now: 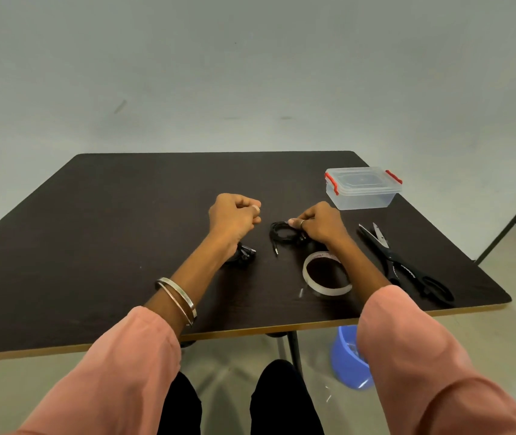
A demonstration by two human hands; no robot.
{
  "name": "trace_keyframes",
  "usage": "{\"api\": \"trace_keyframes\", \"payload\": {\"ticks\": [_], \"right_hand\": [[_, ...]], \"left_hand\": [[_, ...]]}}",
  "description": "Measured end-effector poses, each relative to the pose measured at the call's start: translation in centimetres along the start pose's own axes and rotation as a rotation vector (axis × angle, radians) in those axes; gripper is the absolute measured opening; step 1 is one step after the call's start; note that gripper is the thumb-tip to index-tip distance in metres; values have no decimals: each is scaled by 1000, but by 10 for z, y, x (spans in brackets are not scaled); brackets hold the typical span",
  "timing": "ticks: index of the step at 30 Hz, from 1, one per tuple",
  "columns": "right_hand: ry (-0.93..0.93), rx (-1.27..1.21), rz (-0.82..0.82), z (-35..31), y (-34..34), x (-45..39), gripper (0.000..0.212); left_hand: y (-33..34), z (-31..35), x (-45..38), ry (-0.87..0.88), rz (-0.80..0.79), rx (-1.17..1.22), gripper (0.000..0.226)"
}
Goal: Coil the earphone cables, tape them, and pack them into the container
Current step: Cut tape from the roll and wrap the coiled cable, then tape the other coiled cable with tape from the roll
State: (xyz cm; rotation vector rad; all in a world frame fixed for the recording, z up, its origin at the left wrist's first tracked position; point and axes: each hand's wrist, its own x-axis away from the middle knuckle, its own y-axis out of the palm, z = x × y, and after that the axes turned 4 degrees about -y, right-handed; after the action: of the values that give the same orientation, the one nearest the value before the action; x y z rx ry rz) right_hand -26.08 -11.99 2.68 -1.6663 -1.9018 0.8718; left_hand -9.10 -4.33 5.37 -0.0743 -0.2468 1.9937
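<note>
Dark wooden table (124,233) carries two black earphone coils. One coil (283,233) lies at centre, gripped by the right hand (321,224); the second coil (244,254) lies near the left wrist. Left hand (234,215) is fisted, contents unclear. One lidded clear container (362,188) stands far right; one tape roll (325,274) and one pair of scissors (404,262) lie near right.

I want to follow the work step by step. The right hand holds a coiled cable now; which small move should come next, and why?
Probably wrap a short strip of tape around the coiled earphone cable. The right hand pinches the coil together, its plug hanging loose, while the left hand is closed beside it; whether it holds tape I cannot tell. The container is still lidded.
</note>
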Motion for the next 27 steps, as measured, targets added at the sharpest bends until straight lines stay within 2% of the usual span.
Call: {"api": "trace_keyframes", "payload": {"ticks": [6,8,10,13,19,21,23,27], "right_hand": [[1,-125,105,9,-36,18,21],[-15,-172,152,13,-50,33,15],[-27,-178,159,19,-59,51,12],[-38,-72,107,28,-60,73,17],[-56,169,11,35,-46,90,37],[-46,221,19,35,-44,90,28],[-45,244,47,37,-44,91,18],[-61,245,108,39,-46,94,15]], "left_hand": [[5,5,19,130,-6,-62,13],[6,3,32,218,-61,-134,10],[10,-2,46,277,-181,-245,8],[19,-12,66,297,-315,-413,13],[24,-25,86,348,-394,-681,31],[23,-27,86,353,-386,-711,33],[22,-29,85,363,-377,-702,26],[21,-31,81,379,-392,-700,10]]}}
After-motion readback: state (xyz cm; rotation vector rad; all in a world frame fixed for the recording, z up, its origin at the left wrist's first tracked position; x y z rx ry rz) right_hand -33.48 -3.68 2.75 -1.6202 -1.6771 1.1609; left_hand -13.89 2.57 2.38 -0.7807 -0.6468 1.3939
